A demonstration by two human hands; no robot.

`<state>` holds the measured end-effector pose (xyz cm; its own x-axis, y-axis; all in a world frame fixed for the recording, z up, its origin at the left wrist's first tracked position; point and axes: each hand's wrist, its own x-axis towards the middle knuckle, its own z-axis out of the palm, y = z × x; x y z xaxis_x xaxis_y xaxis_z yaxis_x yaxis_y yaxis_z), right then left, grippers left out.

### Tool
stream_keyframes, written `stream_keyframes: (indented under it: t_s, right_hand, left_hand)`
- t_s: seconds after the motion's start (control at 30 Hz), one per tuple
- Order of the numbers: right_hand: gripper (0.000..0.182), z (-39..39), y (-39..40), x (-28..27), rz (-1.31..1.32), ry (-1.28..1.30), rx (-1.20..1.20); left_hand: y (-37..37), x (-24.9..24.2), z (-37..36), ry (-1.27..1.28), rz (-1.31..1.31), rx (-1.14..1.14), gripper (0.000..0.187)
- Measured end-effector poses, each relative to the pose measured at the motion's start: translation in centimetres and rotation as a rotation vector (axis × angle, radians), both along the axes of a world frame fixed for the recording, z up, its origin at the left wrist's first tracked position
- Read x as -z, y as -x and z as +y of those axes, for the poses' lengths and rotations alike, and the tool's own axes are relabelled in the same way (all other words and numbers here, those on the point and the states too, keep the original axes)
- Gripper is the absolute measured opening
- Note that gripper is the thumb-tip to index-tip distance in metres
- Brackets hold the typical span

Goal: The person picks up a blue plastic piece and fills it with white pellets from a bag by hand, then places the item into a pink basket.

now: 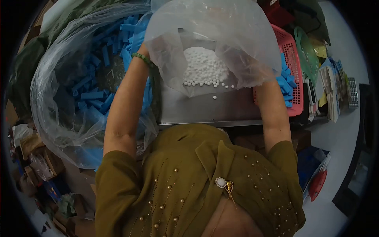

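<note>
A large translucent plastic bag [213,23] is held up over a metal tray [205,108], its mouth facing me. Small white balls [205,67] lie heaped at the bag's mouth, and several have rolled loose onto the metal. My left hand [154,46] is at the bag's left side, with a green beaded bracelet on the wrist. On the right side, my right hand [254,67] shows dimly through the plastic. Both hands appear to hold the bag, though its folds cover most of the fingers.
To the left stands a big clear plastic bag [43,91] with many blue pieces [92,95] in it. A pink basket [297,106] at the right holds more blue pieces. Beyond it are a green plastic item [306,51] and stacked papers [327,87].
</note>
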<state>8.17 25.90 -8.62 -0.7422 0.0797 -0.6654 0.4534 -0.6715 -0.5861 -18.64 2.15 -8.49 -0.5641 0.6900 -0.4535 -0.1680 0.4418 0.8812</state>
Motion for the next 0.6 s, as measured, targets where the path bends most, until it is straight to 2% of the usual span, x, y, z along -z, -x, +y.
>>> stream_keyframes:
  t_s: [0.1,0.2,0.43,0.5,0.6]
  right_hand:
    - [0.01,3.0,3.9,0.9,0.024,0.023,0.017]
    - [0.01,2.7,4.8,1.1,0.044,0.043,0.015]
    - [0.01,1.2,5.6,2.0,0.088,0.092,-0.005]
    - [0.01,-1.5,2.1,1.7,0.09,0.109,-0.012]
    - [0.011,-2.4,5.9,2.4,0.084,0.139,-0.021]
  left_hand:
    - [-0.5,-0.3,0.4,0.029,0.053,0.03,0.043]
    - [0.1,-0.9,1.2,0.054,0.101,0.041,0.042]
    - [-0.7,-1.2,0.8,0.117,0.212,0.05,0.041]
    - [-1.3,-1.3,0.8,0.137,0.233,0.052,0.04]
    - [-1.9,-1.6,-0.8,0.172,0.256,0.057,0.04]
